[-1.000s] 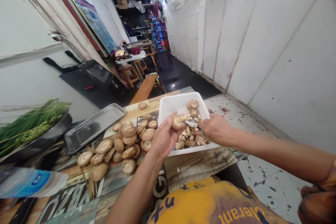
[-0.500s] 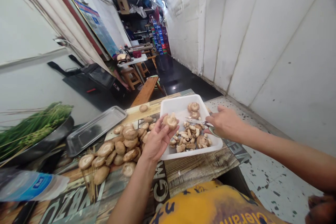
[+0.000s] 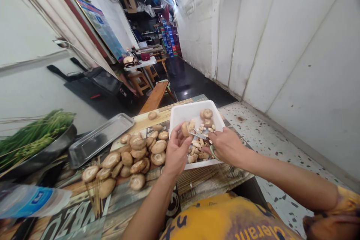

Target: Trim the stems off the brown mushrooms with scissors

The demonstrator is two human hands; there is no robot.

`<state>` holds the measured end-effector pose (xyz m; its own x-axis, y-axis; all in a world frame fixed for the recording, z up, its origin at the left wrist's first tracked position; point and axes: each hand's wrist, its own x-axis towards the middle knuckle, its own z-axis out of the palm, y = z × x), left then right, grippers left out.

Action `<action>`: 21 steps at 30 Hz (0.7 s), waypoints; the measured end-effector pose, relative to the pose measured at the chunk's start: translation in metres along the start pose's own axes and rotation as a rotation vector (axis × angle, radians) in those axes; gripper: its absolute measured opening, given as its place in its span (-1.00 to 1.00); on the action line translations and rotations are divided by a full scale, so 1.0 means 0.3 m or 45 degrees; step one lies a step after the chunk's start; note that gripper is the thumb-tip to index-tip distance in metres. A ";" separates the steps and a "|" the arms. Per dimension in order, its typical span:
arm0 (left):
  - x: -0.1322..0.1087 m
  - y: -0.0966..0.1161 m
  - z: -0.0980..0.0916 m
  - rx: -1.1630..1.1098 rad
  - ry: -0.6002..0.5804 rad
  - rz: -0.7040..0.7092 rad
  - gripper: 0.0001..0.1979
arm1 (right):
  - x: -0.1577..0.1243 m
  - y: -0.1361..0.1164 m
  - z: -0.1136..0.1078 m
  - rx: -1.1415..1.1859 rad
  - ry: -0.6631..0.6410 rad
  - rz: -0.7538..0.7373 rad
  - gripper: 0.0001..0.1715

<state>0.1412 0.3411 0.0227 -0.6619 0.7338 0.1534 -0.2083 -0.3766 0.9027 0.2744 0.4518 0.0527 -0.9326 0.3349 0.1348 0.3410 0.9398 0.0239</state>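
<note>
My left hand (image 3: 178, 148) grips a brown mushroom (image 3: 186, 129) above the left part of a white plastic tray (image 3: 194, 109). Its pale stem points right, toward scissors (image 3: 200, 134) with green handles, which my right hand (image 3: 226, 146) is closed around. The blades reach the mushroom's stem; whether they are cutting into it I cannot tell. Inside the tray lie many cut stems (image 3: 198, 154) and a few whole-looking mushrooms (image 3: 207, 117) at the back right. A heap of mushrooms (image 3: 137, 153) rests on the table left of my left hand.
A shallow metal tray (image 3: 98, 140) and a metal bowl of green vegetables (image 3: 42, 150) stand on the left. Nearer lie a plastic bottle (image 3: 36, 200) and thin wooden skewers (image 3: 95, 195). A wooden bench (image 3: 155, 96) is beyond the table; a white wall (image 3: 270, 45) runs along the right.
My right hand has brought the scissors left to the mushroom's stem. My left hand has turned the mushroom so its stem faces right.
</note>
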 end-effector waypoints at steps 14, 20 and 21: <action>-0.012 0.027 0.005 -0.225 0.029 -0.196 -0.64 | 0.007 0.020 -0.033 0.059 -0.175 0.035 -0.56; 0.006 0.034 -0.037 -0.076 0.112 -0.078 -0.58 | 0.041 0.058 -0.004 0.888 0.005 0.155 -0.54; 0.003 0.030 -0.035 -0.014 0.089 -0.059 -0.57 | 0.054 0.047 0.009 1.100 0.041 0.166 -0.53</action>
<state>0.1312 0.3323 0.0267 -0.6998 0.7095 0.0827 -0.2478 -0.3497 0.9035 0.2639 0.4707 0.0527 -0.8842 0.4533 0.1124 0.2231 0.6213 -0.7512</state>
